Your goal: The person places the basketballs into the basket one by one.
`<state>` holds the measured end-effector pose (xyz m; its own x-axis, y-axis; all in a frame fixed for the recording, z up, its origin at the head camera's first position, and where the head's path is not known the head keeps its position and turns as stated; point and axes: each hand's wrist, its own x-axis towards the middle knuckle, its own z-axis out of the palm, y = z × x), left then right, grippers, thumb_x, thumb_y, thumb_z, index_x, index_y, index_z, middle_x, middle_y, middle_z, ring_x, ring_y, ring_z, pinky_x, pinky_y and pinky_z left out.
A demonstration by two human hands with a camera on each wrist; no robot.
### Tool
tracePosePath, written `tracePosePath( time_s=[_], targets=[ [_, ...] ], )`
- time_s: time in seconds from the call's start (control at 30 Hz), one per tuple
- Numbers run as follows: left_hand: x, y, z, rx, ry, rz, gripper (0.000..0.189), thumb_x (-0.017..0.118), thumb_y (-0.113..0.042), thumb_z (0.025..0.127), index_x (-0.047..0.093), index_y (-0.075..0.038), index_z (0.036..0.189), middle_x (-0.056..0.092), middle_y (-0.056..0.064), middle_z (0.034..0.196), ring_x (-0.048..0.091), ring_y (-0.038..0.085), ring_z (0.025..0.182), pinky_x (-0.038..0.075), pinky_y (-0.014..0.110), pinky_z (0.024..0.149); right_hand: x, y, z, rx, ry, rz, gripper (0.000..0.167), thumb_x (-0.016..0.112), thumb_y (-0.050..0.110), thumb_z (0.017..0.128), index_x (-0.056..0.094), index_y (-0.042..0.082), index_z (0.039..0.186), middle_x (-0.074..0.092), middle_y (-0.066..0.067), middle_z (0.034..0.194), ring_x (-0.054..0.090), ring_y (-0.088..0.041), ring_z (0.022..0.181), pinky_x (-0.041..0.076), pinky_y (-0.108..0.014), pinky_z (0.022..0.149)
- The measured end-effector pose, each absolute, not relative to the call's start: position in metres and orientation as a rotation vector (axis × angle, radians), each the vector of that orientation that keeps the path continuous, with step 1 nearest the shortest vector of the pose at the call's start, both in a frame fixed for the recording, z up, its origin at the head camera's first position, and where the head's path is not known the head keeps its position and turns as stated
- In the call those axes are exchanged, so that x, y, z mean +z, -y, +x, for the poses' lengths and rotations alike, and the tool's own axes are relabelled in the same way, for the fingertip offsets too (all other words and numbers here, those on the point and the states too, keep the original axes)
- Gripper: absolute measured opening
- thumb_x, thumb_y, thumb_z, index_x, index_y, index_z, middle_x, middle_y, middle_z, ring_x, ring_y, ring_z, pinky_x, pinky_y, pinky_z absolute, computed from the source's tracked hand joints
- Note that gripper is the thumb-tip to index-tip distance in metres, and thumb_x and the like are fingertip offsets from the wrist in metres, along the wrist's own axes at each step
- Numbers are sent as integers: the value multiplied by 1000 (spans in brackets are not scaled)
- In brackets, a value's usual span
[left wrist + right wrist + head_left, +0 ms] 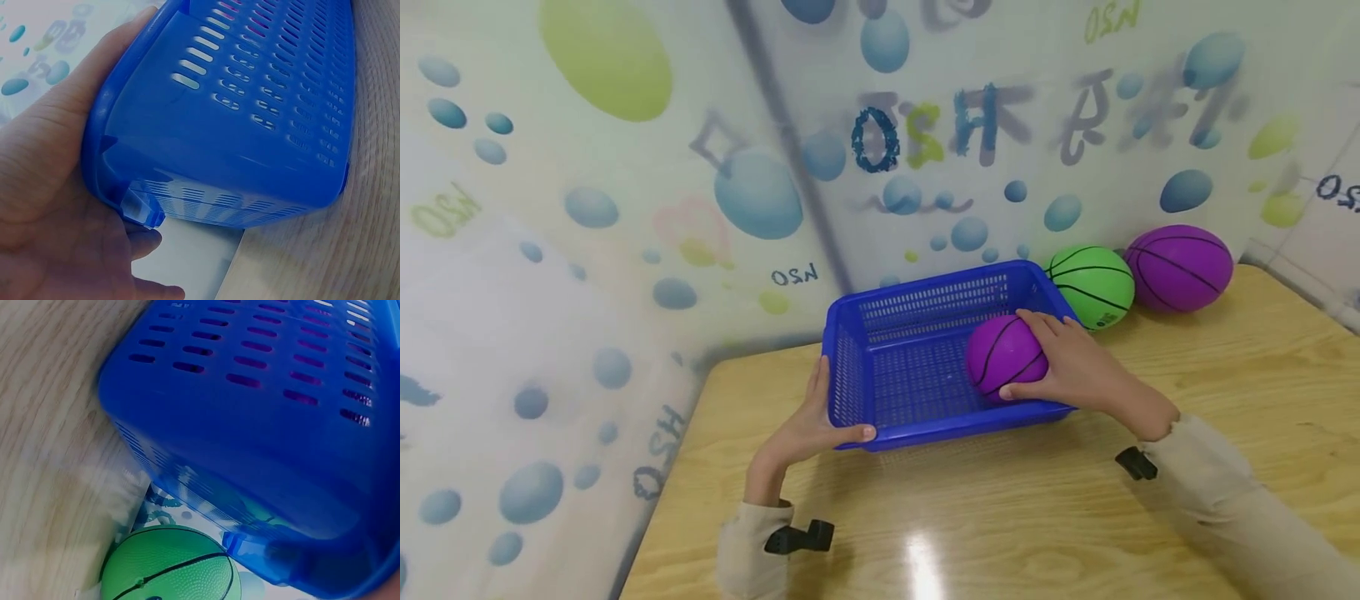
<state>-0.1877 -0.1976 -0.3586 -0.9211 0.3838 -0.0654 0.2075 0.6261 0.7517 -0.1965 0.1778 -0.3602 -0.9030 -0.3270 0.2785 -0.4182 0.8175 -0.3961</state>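
A blue plastic basket (pixel 925 429) with slotted walls stands on the wooden table against the wall. Inside its right end is a small purple ball (pixel 1000 354) with black basketball lines. My right hand (pixel 1067 362) reaches over the basket's rim and grips this ball, thumb on the near side and fingers over the top. At the basket's front left corner, my left hand (pixel 808 425) holds the rim, with the thumb along the front edge and fingers on the left side. The left wrist view shows the palm (pixel 50 187) against the basket's outer wall.
Right of the basket, a green ball (pixel 1093 287) sits close by its back right corner. A larger purple ball (pixel 1180 268) lies beside it. Behind runs a wall (pixel 715 275) with printed bubbles. The wooden table (pixel 970 500) extends in front and to the right.
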Motion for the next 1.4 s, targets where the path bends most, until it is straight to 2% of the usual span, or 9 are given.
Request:
tracePosePath(
  time_s=[0.07,0.3,0.57,0.67,0.73,0.9,0.97,1.2,1.4],
  targets=[
    [-359,199,-186,1182,-2632,482,127,79,-43,69,-19,-17,147,-18,8,152,-5,33,138,14,57,105,-359,-176,-198,652,2834,593,112,68,70,65,29,-3,140,38,-28,136,38,-43,123,17,-58,104],
    [-360,203,-182,1202,-2635,484,126,79,-42,70,-18,-16,147,-18,10,152,-5,34,138,14,59,104,-357,-172,-199,628,2839,633,108,66,68,69,28,-4,140,36,-28,138,36,-43,124,16,-59,104],
    [-358,211,-183,1200,-2673,484,124,78,-41,71,-17,-16,147,-16,10,153,-4,34,138,14,59,104,-341,-182,-198,928,2808,636,82,52,49,91,18,-3,146,21,-25,148,16,-39,136,8,-53,108],
    [-358,213,-184,1205,-2676,487,124,79,-40,71,-16,-17,147,-14,10,153,-2,34,138,15,60,104,-331,-196,-195,1039,2746,586,73,50,41,95,19,-1,146,22,-23,148,18,-39,135,14,-55,106],
    [-357,213,-185,1211,-2676,492,123,79,-40,71,-15,-17,148,-13,10,153,0,34,138,15,60,104,-326,-210,-193,1058,2706,528,69,49,39,96,21,-1,145,25,-23,146,28,-41,129,22,-57,102],
    [-359,208,-186,1163,-2674,486,124,78,-44,71,-16,-16,147,-14,9,153,-2,32,138,14,57,105,-323,-260,-192,1052,2616,404,63,47,31,98,25,-6,142,28,-30,141,29,-46,126,21,-59,101],
    [-359,206,-186,1146,-2670,480,125,78,-45,70,-17,-16,147,-15,9,153,-4,31,138,14,56,106,-324,-281,-194,1047,2606,348,63,47,30,98,23,-9,142,26,-34,141,21,-49,130,16,-60,102],
    [-358,200,-184,1153,-2662,509,126,78,-45,70,-16,-15,147,-16,9,153,-6,30,138,12,54,106,-334,-340,-203,960,2668,105,77,47,36,96,9,-12,143,17,-42,139,19,-58,123,16,-67,97],
    [-359,202,-186,1135,-2661,497,126,78,-46,70,-18,-16,147,-18,8,152,-9,28,138,11,54,107,-346,-358,-217,913,2666,-1,85,50,38,93,5,-15,141,14,-43,138,16,-59,124,16,-68,95]
  ],
)
